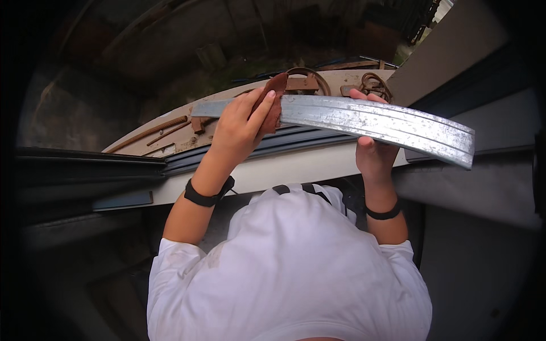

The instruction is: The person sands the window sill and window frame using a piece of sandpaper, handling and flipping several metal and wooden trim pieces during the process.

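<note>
A long galvanized metal strip (352, 116) with lengthwise ridges spans the view from left of centre to the right. My left hand (242, 122) is closed on a reddish-brown sheet that looks like sandpaper (274, 102), pressed against the strip's left part. The sheet's top corner sticks up past the strip's far edge. My right hand (375, 150) grips the strip from underneath, fingers showing beyond its far edge and thumb at the near edge. Its palm is partly hidden by the metal. Both wrists wear black bands.
Beyond the strip runs a pale ledge (318, 162) with a dark window track (227, 150). On its far side lie rusty rods (148, 135), a rusty metal piece (301, 84) and a coil of rusty wire (376, 85). A dark frame (96, 170) borders the left.
</note>
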Tool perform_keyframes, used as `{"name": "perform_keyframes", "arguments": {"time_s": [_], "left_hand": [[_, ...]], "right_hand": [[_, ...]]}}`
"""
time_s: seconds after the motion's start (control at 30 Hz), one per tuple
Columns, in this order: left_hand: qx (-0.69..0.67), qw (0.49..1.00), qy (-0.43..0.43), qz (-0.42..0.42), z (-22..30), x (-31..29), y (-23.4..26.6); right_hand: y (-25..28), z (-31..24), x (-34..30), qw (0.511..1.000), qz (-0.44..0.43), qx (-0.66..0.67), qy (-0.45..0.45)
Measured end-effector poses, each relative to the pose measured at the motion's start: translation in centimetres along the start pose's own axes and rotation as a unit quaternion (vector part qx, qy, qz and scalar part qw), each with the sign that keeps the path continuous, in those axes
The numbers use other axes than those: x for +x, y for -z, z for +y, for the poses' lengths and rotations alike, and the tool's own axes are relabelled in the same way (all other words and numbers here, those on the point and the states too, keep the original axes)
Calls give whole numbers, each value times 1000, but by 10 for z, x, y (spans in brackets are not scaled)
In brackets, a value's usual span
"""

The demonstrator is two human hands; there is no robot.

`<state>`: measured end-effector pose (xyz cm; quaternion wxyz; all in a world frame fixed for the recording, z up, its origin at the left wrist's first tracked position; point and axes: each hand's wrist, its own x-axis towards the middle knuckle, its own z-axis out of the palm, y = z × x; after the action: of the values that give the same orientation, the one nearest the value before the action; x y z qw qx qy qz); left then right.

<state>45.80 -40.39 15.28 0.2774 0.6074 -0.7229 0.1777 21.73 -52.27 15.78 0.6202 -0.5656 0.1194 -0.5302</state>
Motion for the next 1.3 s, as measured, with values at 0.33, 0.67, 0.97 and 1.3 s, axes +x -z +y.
{"name": "perform_keyframes", "arguments": {"time_s": [0.33, 0.67, 0.97, 1.3], "left_hand": [[-3, 1000, -5, -14, 35, 44, -24], [-280, 960, -4, 22, 46, 74, 4], [-374, 910, -74, 161, 116, 133, 42], [-295, 942, -147, 69, 76, 117, 38]], "right_hand": [[-45, 49, 21, 982, 166, 90, 9], [-70, 23, 29, 980, 169, 85, 65], [-76, 0, 26, 868, 23, 495, 27], [-102, -16, 15, 927, 81, 364, 52]]}}
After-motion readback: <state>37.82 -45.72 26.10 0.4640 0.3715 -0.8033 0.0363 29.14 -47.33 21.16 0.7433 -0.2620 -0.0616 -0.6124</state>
